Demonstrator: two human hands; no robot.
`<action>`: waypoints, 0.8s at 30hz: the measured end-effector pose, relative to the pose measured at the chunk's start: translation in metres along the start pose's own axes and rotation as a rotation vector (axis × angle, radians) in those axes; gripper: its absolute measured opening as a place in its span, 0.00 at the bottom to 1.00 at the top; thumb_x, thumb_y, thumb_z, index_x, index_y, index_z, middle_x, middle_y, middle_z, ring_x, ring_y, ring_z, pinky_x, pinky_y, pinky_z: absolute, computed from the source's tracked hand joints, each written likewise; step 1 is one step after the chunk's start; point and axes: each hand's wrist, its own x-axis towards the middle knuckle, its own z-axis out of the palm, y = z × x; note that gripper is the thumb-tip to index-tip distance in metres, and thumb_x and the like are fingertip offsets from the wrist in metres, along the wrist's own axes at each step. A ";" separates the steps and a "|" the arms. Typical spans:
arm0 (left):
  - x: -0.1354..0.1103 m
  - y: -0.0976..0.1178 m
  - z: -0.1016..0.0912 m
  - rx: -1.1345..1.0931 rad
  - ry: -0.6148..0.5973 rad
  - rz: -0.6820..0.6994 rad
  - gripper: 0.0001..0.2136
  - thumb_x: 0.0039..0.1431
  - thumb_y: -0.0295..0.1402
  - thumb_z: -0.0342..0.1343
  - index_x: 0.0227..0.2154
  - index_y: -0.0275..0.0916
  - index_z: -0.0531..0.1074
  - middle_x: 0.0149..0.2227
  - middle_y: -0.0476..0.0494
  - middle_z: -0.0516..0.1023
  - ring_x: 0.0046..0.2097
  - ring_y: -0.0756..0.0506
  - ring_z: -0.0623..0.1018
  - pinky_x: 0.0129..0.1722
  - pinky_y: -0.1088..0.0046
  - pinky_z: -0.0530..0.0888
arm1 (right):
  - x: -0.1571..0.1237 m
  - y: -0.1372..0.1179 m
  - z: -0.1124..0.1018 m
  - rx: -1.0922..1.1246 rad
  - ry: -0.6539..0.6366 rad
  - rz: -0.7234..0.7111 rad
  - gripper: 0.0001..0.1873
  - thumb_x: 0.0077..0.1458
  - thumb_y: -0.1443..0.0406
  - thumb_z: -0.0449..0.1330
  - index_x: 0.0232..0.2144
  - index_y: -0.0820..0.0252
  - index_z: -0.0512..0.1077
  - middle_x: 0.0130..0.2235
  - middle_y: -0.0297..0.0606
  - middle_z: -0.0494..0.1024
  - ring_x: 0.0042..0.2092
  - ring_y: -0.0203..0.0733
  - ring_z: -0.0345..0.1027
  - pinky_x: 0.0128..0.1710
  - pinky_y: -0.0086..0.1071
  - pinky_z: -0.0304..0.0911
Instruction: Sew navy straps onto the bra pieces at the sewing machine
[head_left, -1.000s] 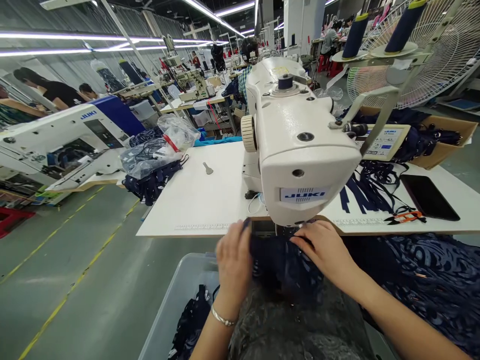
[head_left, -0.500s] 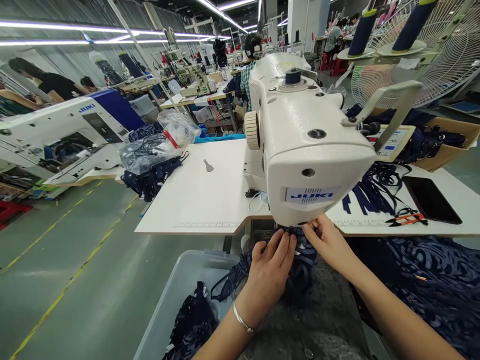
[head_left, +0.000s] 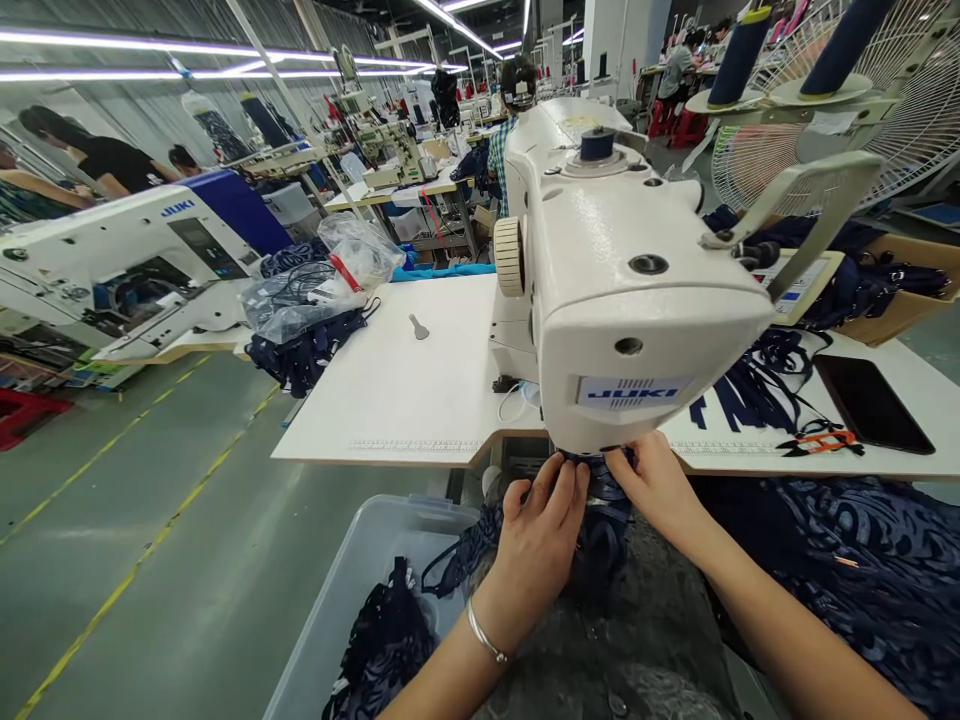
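Note:
A navy patterned garment with straps lies under the head of a white sewing machine and hangs down over my lap. My left hand presses on its left side, fingers bent and close together at the cloth. On the other side my right hand pinches the garment's edge with thumb and fingers, right below the machine head. The needle and the presser foot are hidden behind the machine head and my fingers.
A clear plastic bin with navy garments stands below left. On the white table lie a small metal key-like piece, orange-handled thread snips, a black phone and navy straps. More navy fabric hangs at right.
The view has shifted slightly, so the machine appears a little further right. Both hands keep nearly the same place and hold on the garment.

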 end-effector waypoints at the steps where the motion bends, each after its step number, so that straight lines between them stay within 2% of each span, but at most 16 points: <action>1: 0.000 0.000 0.000 -0.004 0.000 0.001 0.25 0.61 0.17 0.40 0.61 0.32 0.61 0.59 0.40 0.68 0.63 0.44 0.62 0.52 0.63 0.60 | 0.000 0.000 0.001 0.006 0.004 0.000 0.10 0.61 0.60 0.51 0.29 0.56 0.62 0.30 0.38 0.71 0.36 0.48 0.66 0.36 0.38 0.59; 5: -0.002 -0.001 0.003 -0.052 0.045 0.013 0.27 0.58 0.17 0.41 0.61 0.34 0.61 0.58 0.40 0.70 0.63 0.44 0.63 0.52 0.63 0.60 | -0.003 -0.003 0.004 0.052 0.056 0.014 0.07 0.62 0.62 0.50 0.32 0.57 0.63 0.33 0.39 0.72 0.40 0.49 0.66 0.41 0.41 0.60; 10: -0.003 -0.005 0.007 -0.120 0.088 -0.031 0.29 0.60 0.17 0.41 0.64 0.40 0.58 0.58 0.41 0.70 0.60 0.42 0.67 0.53 0.61 0.58 | -0.002 -0.001 0.002 0.119 0.049 0.040 0.09 0.65 0.60 0.49 0.36 0.57 0.65 0.35 0.37 0.73 0.40 0.44 0.66 0.41 0.35 0.61; 13: -0.002 -0.007 0.009 -0.131 0.114 0.006 0.32 0.61 0.17 0.40 0.67 0.42 0.48 0.58 0.40 0.70 0.59 0.41 0.69 0.55 0.60 0.56 | 0.006 0.018 -0.006 0.054 0.041 0.122 0.14 0.67 0.58 0.46 0.35 0.58 0.65 0.34 0.34 0.73 0.36 0.40 0.67 0.37 0.31 0.63; 16: -0.002 -0.007 0.010 -0.103 0.124 0.009 0.34 0.60 0.15 0.39 0.68 0.41 0.41 0.57 0.38 0.71 0.58 0.39 0.70 0.55 0.59 0.57 | 0.018 0.053 -0.027 -0.051 0.067 0.240 0.12 0.66 0.60 0.48 0.35 0.58 0.67 0.34 0.34 0.74 0.35 0.38 0.68 0.37 0.30 0.63; 18: -0.003 -0.006 0.010 -0.082 0.131 0.006 0.35 0.60 0.15 0.39 0.68 0.40 0.40 0.56 0.38 0.72 0.58 0.39 0.70 0.54 0.60 0.58 | 0.027 0.078 -0.045 -0.140 0.119 0.340 0.10 0.66 0.62 0.48 0.37 0.59 0.68 0.38 0.38 0.75 0.39 0.42 0.69 0.41 0.33 0.62; 21: -0.002 -0.005 0.010 -0.060 0.146 0.019 0.35 0.59 0.15 0.40 0.68 0.40 0.41 0.55 0.38 0.73 0.58 0.39 0.70 0.54 0.61 0.59 | 0.036 0.112 -0.068 -0.285 0.200 0.534 0.10 0.65 0.65 0.49 0.42 0.66 0.68 0.46 0.53 0.72 0.46 0.51 0.68 0.46 0.43 0.60; 24: -0.001 -0.005 0.009 -0.055 0.138 0.034 0.33 0.58 0.15 0.41 0.67 0.39 0.49 0.55 0.38 0.73 0.59 0.39 0.69 0.54 0.60 0.60 | 0.036 0.133 -0.077 -0.352 0.215 0.674 0.11 0.62 0.66 0.54 0.42 0.71 0.67 0.49 0.65 0.68 0.47 0.57 0.68 0.47 0.48 0.59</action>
